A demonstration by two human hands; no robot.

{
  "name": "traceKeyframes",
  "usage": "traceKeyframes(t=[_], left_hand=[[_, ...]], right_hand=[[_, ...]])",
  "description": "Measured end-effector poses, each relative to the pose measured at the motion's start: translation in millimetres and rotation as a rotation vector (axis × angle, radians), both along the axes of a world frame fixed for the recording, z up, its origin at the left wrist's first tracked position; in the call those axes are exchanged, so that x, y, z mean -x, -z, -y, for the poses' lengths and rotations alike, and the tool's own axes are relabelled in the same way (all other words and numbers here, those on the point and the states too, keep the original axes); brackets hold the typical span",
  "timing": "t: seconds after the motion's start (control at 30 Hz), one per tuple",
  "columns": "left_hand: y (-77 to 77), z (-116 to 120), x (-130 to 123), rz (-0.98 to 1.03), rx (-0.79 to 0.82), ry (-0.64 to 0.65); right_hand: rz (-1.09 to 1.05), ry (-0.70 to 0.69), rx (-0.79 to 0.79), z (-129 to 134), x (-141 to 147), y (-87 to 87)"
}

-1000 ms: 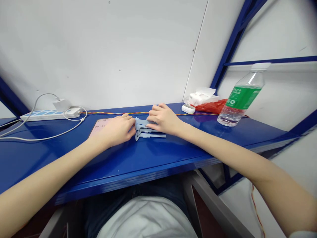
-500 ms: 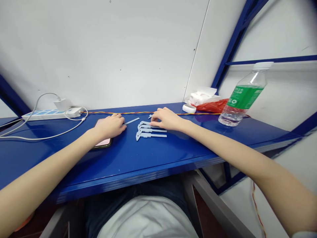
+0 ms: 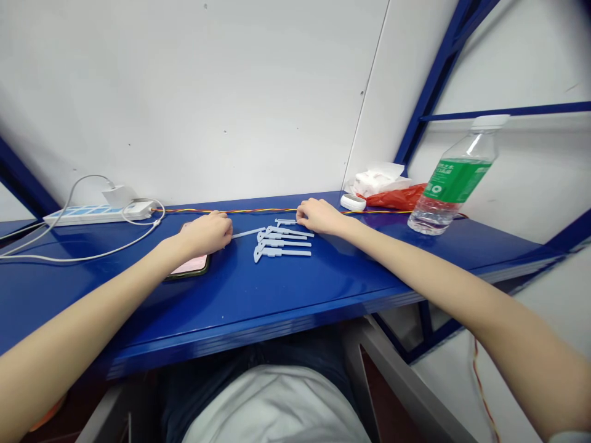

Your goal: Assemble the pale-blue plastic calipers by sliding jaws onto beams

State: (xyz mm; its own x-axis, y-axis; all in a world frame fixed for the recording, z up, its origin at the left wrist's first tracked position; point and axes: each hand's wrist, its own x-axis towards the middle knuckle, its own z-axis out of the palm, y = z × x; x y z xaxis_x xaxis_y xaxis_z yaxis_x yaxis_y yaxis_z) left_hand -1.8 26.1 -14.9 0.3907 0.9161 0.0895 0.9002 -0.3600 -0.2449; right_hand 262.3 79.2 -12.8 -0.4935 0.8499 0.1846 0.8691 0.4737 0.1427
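Note:
My left hand (image 3: 210, 232) lies over a phone (image 3: 192, 266), its fingers closed around one end of a pale plastic caliper. That caliper's thin bar (image 3: 249, 233) sticks out to the right. My right hand (image 3: 321, 216) is at the back of the group, fingers curled on the right end of another pale caliper (image 3: 285, 221); the fingertips are partly hidden. In front of it, several similar calipers lie in a stack of near-parallel rows, the nearest caliper (image 3: 290, 252) with its jaws at the left.
On the left, a white power strip (image 3: 87, 214) carries a charger (image 3: 118, 195) and a looping white cable. A twisted red-yellow wire (image 3: 258, 210) runs along the wall. At right are a small white device (image 3: 353, 202), tissues (image 3: 376, 179), a red bag (image 3: 397, 196) and a water bottle (image 3: 455, 178).
My right hand has shifted right and slightly back, uncovering the rear caliper. The third caliper in the stack now lies in view. The left hand's caliper bar has swung flatter and extends further right.

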Motion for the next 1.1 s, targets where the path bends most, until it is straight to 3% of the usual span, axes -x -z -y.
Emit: traceKeyframes(t=[0.37, 0.67, 1.1], left_hand=[[-2.3, 3, 1, -0.001, -0.027, -0.036], [-9.2, 7, 1, -0.052, -0.141, -0.081], [-9.7, 10, -2, -0.009, -0.271, 0.029]], right_hand=[[-0.007, -0.050, -0.062, 0, -2, 2.7], [-0.081, -0.122, -0.167, -3, -2, 5.2], [-0.106, -0.238, -0.213, -1, 2, 9.3]])
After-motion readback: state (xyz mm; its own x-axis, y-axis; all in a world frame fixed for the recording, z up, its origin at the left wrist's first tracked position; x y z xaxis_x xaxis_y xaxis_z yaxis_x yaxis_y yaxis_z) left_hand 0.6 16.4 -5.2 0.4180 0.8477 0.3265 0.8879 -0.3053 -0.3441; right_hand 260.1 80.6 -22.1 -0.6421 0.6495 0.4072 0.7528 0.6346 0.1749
